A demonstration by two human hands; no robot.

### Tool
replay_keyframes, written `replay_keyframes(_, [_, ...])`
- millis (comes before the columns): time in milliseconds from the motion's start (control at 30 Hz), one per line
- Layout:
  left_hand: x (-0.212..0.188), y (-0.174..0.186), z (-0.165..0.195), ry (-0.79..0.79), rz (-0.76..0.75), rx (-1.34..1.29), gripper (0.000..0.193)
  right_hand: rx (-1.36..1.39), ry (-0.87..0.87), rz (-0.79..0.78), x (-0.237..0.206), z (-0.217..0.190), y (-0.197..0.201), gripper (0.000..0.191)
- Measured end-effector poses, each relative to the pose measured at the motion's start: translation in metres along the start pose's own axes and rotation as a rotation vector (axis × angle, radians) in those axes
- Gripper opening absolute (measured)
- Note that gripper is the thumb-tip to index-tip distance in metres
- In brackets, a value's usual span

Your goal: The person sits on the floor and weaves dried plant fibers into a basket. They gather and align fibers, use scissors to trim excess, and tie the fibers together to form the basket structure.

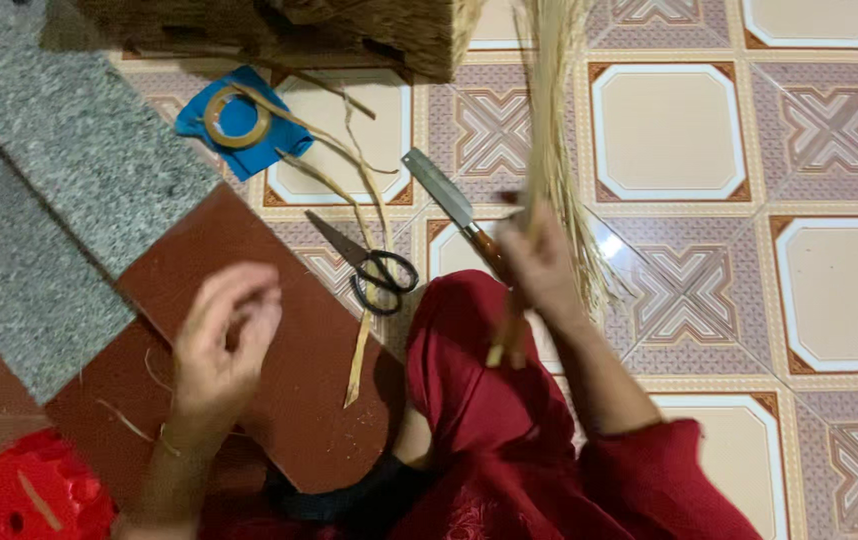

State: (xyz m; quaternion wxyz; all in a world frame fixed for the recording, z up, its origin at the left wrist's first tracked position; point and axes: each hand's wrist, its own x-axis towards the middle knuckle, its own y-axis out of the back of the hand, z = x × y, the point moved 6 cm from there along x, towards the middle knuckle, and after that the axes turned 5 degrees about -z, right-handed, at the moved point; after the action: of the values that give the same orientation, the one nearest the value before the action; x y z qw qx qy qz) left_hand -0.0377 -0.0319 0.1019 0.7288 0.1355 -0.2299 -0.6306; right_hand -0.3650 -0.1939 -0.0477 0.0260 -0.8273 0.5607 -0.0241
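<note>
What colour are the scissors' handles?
Black, seen in the head view: scissors lying on the tiled floor.

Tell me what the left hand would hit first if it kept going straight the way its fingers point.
The left hand points up and rightward over the reddish-brown board. Going straight on, it would probably first meet the black-handled scissors and the dry straw strip lying by them, though its height above the floor is unclear.

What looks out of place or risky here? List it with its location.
A knife lies bare-bladed on the tiled floor, just beside the right hand gripping a straw bundle. Loose strips trail across the open scissors. The left hand is empty.
</note>
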Motion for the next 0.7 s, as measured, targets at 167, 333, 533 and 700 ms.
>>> replay_keyframes(167, [-0.053,-0.014,-0.079,0.352,-0.053,-0.001,0.026,-0.439,-0.066,0.329,0.007,0.062,0.119,0.033])
replay_keyframes(333, [-0.097,-0.041,-0.114,0.548,-0.146,-0.038,0.026,-1.441,-0.195,0.385,0.001,0.12,0.142,0.052])
replay_keyframes(533, [-0.1,-0.056,-0.131,0.618,-0.104,-0.192,0.028,-1.307,-0.339,0.287,0.021,0.128,0.117,0.112])
replay_keyframes(700, [-0.094,-0.064,-0.142,0.679,-0.15,-0.119,0.027,-1.363,-0.174,0.367,0.033,0.137,0.13,0.064])
